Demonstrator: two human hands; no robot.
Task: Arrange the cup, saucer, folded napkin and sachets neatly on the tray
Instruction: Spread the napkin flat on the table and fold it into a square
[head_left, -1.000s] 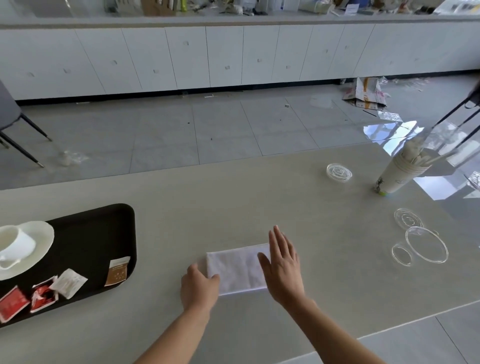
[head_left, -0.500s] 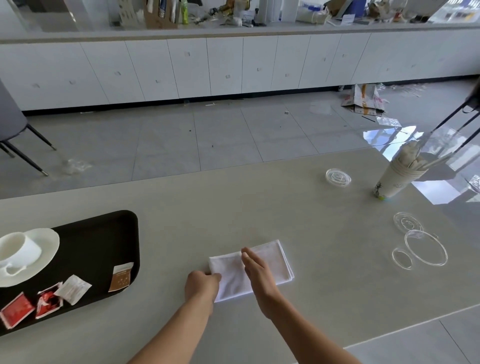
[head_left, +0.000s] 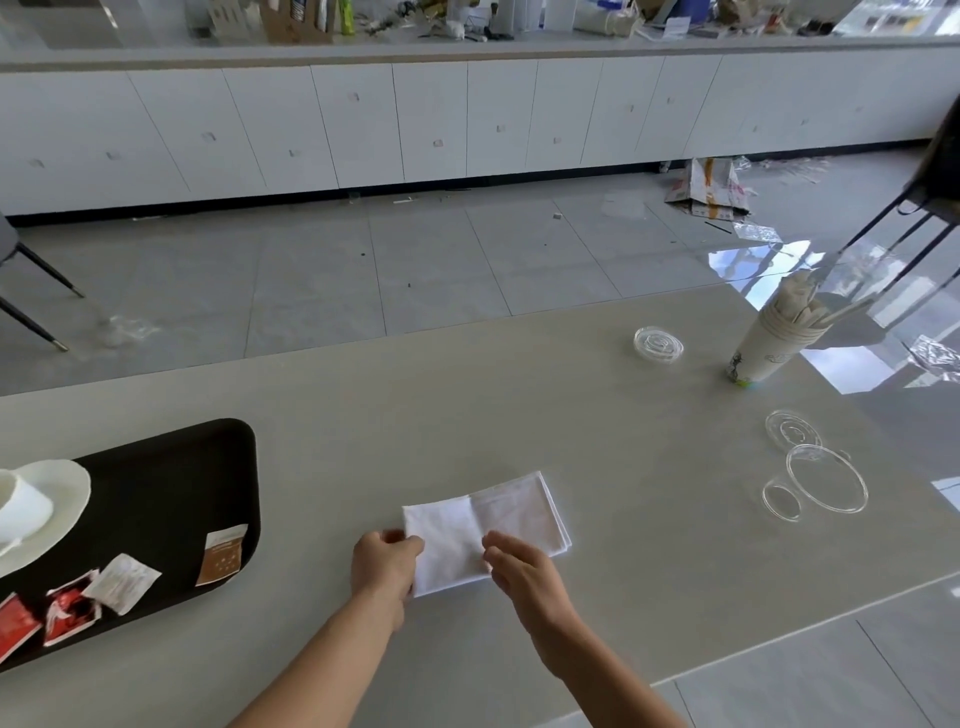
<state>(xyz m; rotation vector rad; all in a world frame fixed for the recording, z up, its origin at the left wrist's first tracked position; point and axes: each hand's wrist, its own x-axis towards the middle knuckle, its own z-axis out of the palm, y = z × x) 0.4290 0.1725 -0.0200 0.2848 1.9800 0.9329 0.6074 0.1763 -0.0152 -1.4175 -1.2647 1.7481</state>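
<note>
A white folded napkin (head_left: 488, 527) lies flat on the beige table (head_left: 467, 405). My left hand (head_left: 384, 564) pinches its near left corner. My right hand (head_left: 522, 574) rests on the napkin's near edge, fingers loosely curled. To the left sits a black tray (head_left: 166, 483). On it are a white saucer (head_left: 62, 499) carrying a white cup (head_left: 18, 514), cut off by the frame edge. Red sachets (head_left: 67, 613), a white sachet (head_left: 122, 582) and a brown sachet (head_left: 223, 553) lie along the tray's near side.
Clear plastic lids (head_left: 826, 478) lie at the right of the table, another lid (head_left: 658, 344) farther back. A stack of paper cups (head_left: 769, 343) with sticks stands at the far right. The table's near edge runs just below my forearms.
My right hand has slid back from flat across the napkin's right half to its near edge. The left hand has stayed at the left corner.
</note>
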